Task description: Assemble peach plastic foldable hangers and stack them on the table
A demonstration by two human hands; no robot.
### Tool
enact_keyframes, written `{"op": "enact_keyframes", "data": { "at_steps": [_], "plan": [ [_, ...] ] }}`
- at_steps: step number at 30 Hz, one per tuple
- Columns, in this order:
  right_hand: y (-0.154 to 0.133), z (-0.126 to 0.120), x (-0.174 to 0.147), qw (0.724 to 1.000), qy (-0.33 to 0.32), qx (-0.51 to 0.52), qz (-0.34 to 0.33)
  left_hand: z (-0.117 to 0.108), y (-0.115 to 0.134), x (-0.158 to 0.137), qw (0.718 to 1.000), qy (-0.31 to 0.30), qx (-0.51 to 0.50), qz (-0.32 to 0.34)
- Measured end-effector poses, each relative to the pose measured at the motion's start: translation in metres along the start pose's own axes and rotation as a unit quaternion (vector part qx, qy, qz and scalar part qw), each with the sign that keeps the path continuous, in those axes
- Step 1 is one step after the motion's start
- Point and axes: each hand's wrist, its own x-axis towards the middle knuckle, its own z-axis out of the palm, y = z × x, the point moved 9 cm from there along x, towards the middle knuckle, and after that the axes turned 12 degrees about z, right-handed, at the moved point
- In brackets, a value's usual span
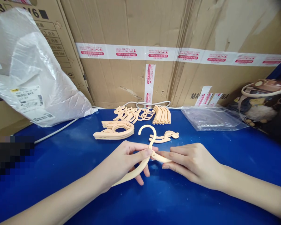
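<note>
A cream plastic hanger (140, 167) with a curved hook is held between my two hands, above the blue table. My left hand (124, 161) pinches it at the joint below the hook, and one long arm runs down under that hand. With closed fingers, my right hand (194, 162) grips the other arm, whose outer end is hidden. Just behind the hook lie a few loose hanger pieces (167, 136). Folded hangers (114, 135) are stacked to the left of them. Farther back are a pile of hooks (128, 114) and a row of curved hanger arms (162, 115).
Large cardboard boxes (131, 28) stand along the back of the blue table (67, 168). A white plastic mailing bag (42, 72) leans at the left, near a white cable (58, 130). A clear plastic bag (210, 118) and a dark bag with a fluffy charm (259, 112) lie at the right.
</note>
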Motion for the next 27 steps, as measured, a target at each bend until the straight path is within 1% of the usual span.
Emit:
{"op": "enact_keyframes", "data": {
  "at_steps": [7,12,14,17,19,20,23,25,27],
  "plan": [
    [0.000,0.004,-0.001,0.999,-0.026,0.017,0.039,0.000,0.002,-0.002,0.999,-0.009,0.045,0.009],
    [0.001,0.004,-0.001,0.996,-0.049,0.050,0.063,0.004,0.005,0.002,0.998,-0.016,0.043,0.044],
    [0.002,0.005,-0.001,0.994,-0.059,0.058,0.068,0.005,0.003,0.003,0.997,-0.020,0.049,0.048],
    [0.004,0.008,0.000,0.994,-0.069,0.053,0.068,0.005,-0.002,0.002,0.992,-0.027,0.117,0.036],
    [0.007,0.010,0.002,0.995,-0.066,0.051,0.059,0.003,0.001,0.000,0.976,-0.023,0.212,0.051],
    [0.008,0.009,0.003,0.995,-0.062,0.053,0.052,0.003,0.006,-0.001,0.961,-0.021,0.266,0.068],
    [0.011,0.003,0.007,0.997,-0.031,0.059,0.034,0.007,0.021,-0.005,0.905,-0.033,0.405,0.127],
    [0.014,-0.004,0.009,0.998,0.002,0.047,0.029,0.012,0.025,-0.006,0.875,-0.050,0.457,0.152],
    [0.016,-0.011,0.011,0.999,0.031,0.027,0.025,0.015,0.027,-0.007,0.854,-0.057,0.489,0.166]
  ]
}}
